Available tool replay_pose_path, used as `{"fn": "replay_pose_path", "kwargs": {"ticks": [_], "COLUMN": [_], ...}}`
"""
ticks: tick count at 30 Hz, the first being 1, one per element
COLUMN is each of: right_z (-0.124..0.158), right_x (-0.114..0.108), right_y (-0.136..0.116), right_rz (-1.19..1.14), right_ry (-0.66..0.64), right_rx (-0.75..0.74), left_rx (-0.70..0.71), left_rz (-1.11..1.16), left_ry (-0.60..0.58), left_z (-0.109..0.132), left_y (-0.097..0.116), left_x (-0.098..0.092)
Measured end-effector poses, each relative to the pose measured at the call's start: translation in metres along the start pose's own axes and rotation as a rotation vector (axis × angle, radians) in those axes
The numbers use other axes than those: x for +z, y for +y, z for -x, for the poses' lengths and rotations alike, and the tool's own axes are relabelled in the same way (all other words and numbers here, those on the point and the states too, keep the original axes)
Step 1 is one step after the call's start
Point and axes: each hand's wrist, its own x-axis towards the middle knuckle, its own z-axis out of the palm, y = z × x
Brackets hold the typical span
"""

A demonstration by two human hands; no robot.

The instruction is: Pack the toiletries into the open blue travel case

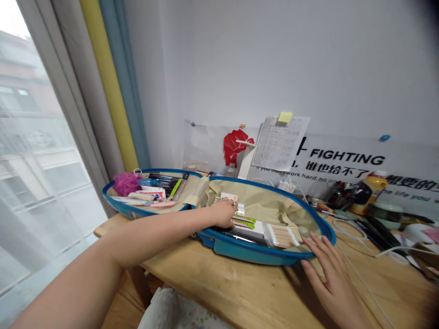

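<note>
Reaching across an open blue hard-shell suitcase (260, 252), left hand (222, 213) sits curled, fingers bent down over a white carton (228, 197) in the right shell; cannot tell if it's gripped or only touched. Right hand (331, 278) is open and empty, fingers spread, fingertips at the near rim against the smooth beige fabric lining (264, 205). Also in the right shell: green-striped white packs (247, 224), boxed wooden cotton swabs (281, 236). Left shell holds a pink mesh bath pouf (126, 183), tubes (147, 194). Suitcase lies flat on a wooden desk (222, 288), near its edge.
</note>
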Motion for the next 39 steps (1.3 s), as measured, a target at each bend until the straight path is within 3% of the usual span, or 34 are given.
{"fn": "replay_pose_path", "kwargs": {"ticks": [8,17,20,23,25,27,30,32,35,39], "right_z": [-0.001,-0.001,0.0,0.0,0.0,-0.001,-0.002,-0.002,-0.002,-0.001], "right_x": [-0.001,-0.001,-0.001,0.0,0.0,-0.001,-0.002,-0.002,-0.002,0.0], "right_y": [-0.001,0.0,0.001,0.002,0.001,0.001,0.0,0.0,0.0,-0.001], "right_rz": [0.001,0.0,0.002,0.008,0.007,0.004,0.005,0.011,0.011,-0.013], "right_ry": [0.013,-0.013,-0.013,-0.006,0.0,0.012,0.012,0.005,0.005,0.016], "right_rx": [-0.009,-0.011,-0.008,-0.005,-0.008,-0.018,-0.033,-0.038,-0.035,0.003], "left_rx": [-0.039,-0.076,-0.045,-0.084,-0.235,-0.432,-0.63,-0.726,-0.81,-0.875], "left_rz": [0.075,0.084,0.128,0.208,0.212,0.174,0.142,0.135,0.124,0.094], "left_ry": [-0.129,-0.123,-0.018,0.195,0.302,0.329,0.263,0.172,0.066,0.031], "left_z": [0.0,0.001,0.001,0.003,0.007,0.016,0.035,0.048,0.06,0.061], "left_y": [0.005,0.008,0.0,-0.029,-0.061,-0.099,-0.149,-0.172,-0.188,-0.193], "left_x": [-0.008,-0.005,-0.014,-0.032,-0.042,-0.046,-0.036,-0.021,0.002,0.019]}}
